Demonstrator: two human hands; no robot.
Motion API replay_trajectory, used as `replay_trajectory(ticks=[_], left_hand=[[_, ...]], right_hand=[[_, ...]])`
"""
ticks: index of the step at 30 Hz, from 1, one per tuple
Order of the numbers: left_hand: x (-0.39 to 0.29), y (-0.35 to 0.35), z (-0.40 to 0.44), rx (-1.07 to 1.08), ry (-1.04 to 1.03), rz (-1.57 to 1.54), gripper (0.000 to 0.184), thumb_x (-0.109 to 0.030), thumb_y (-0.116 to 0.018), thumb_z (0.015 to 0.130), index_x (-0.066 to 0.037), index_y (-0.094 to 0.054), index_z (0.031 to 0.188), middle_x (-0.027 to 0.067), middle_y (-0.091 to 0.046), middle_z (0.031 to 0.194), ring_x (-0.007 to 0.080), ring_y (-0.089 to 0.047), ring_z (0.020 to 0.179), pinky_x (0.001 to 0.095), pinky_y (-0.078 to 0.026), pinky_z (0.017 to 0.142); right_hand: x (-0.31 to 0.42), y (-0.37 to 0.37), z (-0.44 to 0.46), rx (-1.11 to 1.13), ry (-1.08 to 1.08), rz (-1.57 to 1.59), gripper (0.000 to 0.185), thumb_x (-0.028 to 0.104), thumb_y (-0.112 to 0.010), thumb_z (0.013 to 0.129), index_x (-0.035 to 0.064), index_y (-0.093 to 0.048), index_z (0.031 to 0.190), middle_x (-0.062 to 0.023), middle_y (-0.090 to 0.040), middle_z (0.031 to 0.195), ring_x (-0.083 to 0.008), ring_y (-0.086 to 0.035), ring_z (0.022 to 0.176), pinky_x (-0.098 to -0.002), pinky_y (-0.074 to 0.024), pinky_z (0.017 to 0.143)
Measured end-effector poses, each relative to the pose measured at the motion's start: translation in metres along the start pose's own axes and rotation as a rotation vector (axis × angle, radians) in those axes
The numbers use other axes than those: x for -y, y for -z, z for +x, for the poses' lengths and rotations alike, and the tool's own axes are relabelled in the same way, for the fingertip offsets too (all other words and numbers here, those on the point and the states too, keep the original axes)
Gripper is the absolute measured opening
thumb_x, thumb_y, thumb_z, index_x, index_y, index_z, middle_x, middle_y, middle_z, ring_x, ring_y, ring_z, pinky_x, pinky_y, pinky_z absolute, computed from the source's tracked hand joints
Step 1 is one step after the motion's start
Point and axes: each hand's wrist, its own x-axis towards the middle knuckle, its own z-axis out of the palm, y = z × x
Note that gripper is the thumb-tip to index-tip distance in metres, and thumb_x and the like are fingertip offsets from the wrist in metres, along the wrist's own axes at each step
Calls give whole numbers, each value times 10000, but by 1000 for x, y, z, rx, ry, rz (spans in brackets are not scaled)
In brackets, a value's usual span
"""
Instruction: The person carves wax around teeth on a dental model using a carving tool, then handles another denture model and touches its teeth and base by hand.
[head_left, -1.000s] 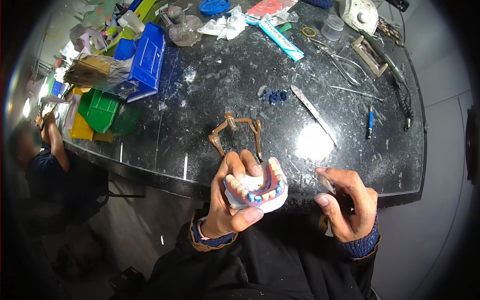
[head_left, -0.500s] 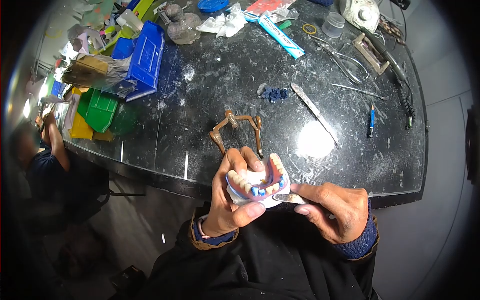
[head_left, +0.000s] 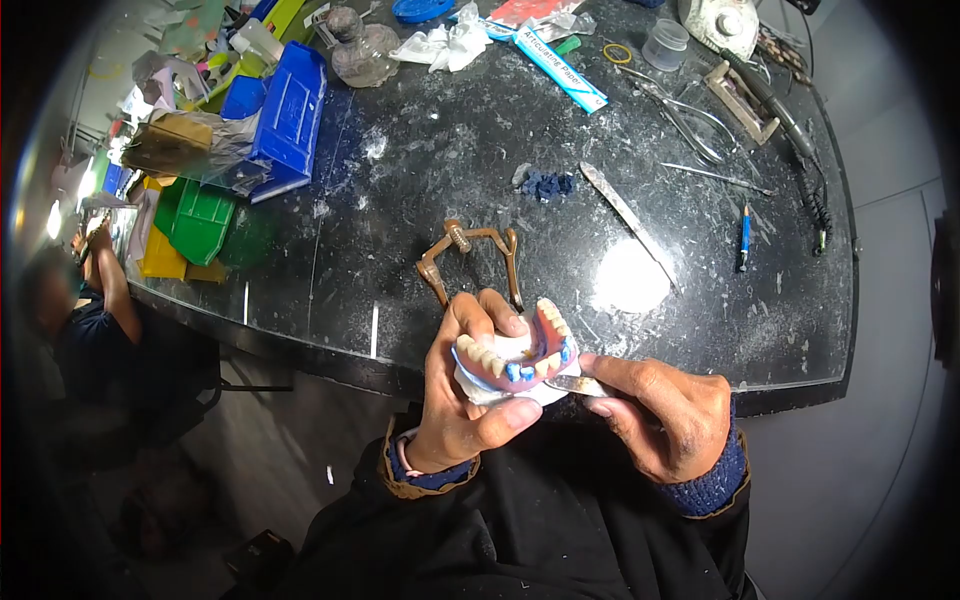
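My left hand (head_left: 448,400) is closed around a dental model, a white plaster base (head_left: 485,392) carrying a pink wax gum with a horseshoe of cream teeth (head_left: 482,358). Blue marks cover several front and side teeth. In my right hand (head_left: 675,415) is a wax knife (head_left: 577,385), pinched between thumb and fingers. Its flat metal blade touches the pink gum edge below the front teeth; my fingers hide the handle. Just beyond the model stands a brown metal articulator frame (head_left: 457,237); whether it joins the model is hidden by my hand.
On the dusty black bench (head_left: 400,180) lie blue wax crumbs (head_left: 548,186), a long metal blade (head_left: 625,220), a blue pencil (head_left: 745,240), pliers (head_left: 690,125) and an articulating paper packet (head_left: 560,68). Blue (head_left: 290,125) and green bins (head_left: 200,220) stand left. Another person (head_left: 95,310) sits far left.
The model has tipped and turned slightly in my left hand. The knife blade has moved slightly right and up along the gum edge, its tilt altered.
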Motion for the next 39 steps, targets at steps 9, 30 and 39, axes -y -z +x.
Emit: replay_trajectory(ticks=[9,30,39], left_hand=[[1,0,-1,-24,-7,62,435,-55,-699,685,-68,-378,979,71,-411,1020,155,-500,1000,324,-415,910],[8,7,2,197,54,-417,537,19,-737,573,-176,-369,911,-8,-398,986,163,-482,943,323,-412,809],[5,7,-2,206,95,-455,539,27,-742,558,-176,-359,878,-5,-400,969,161,-505,917,307,-442,791]], right_hand=[[-2,-13,-6,-58,-27,-18,189,245,-681,803,86,-578,806,-51,-567,582,-206,-554,446,-306,-376,384],[-7,8,-1,-5,56,-103,195,266,-704,757,102,-655,848,-15,-485,549,-166,-517,425,-295,-386,384],[-2,14,0,47,83,-119,205,245,-693,776,85,-680,903,-27,-523,544,-153,-519,412,-282,-387,374]])
